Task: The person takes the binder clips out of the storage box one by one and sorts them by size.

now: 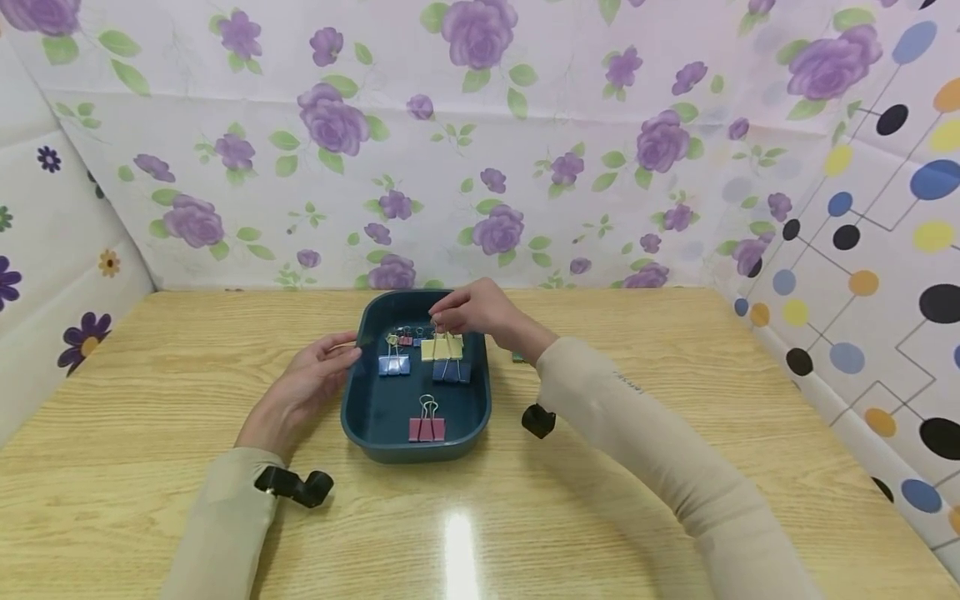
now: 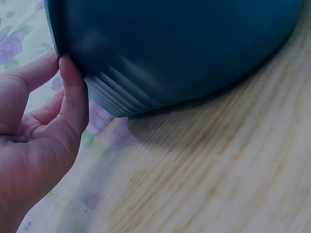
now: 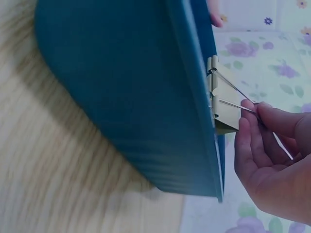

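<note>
Wooden tabletop (image 1: 390,533) | yellow clip (image 3: 226,93), silvery handles (image 3: 236,88) | right grip (image 1: 483,307) pinching handles | left grip (image 1: 315,373) pinching tray (image 1: 420,453)

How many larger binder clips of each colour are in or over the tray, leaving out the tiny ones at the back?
Blue: 2 (left blue clip, right blue clip)
Yellow: 1 (yellow clip)
Pink: 1 (pink clip)
Total: 4

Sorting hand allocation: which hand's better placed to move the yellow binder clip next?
Right, I'd say. The right hand pinches the yellow binder clip over the tray; the left hand holds the tray's left rim, away from the clip, so it seems better kept for steadying.
</note>
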### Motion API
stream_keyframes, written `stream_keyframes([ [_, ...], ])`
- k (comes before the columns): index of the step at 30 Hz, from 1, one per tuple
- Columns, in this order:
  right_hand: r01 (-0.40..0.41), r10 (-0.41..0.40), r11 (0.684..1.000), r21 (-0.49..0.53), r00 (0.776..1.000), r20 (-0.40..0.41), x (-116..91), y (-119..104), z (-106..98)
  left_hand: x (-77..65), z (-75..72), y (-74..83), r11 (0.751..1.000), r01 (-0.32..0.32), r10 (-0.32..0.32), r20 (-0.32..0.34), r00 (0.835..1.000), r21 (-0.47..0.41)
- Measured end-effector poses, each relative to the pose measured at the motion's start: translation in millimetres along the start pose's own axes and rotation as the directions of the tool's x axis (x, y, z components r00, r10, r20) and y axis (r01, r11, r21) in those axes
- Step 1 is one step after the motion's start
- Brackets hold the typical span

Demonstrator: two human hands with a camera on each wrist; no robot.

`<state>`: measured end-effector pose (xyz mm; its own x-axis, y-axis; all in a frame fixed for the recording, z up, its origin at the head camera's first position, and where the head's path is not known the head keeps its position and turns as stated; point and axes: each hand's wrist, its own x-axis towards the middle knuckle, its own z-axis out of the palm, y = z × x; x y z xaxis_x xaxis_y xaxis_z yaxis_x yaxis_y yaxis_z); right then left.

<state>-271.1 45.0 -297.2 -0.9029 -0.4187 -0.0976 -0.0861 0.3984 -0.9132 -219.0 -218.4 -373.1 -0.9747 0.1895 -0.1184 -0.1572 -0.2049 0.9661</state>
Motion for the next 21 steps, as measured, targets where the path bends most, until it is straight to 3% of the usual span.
stream_keyframes([
  [21,-0.007,0.009,1.0,0.013,0.994,-0.109,-3.9,8.9,-51.9,-0.3,-0.7,0.1,1.0,0.002,-0.002,0.005,1.0,0.02],
])
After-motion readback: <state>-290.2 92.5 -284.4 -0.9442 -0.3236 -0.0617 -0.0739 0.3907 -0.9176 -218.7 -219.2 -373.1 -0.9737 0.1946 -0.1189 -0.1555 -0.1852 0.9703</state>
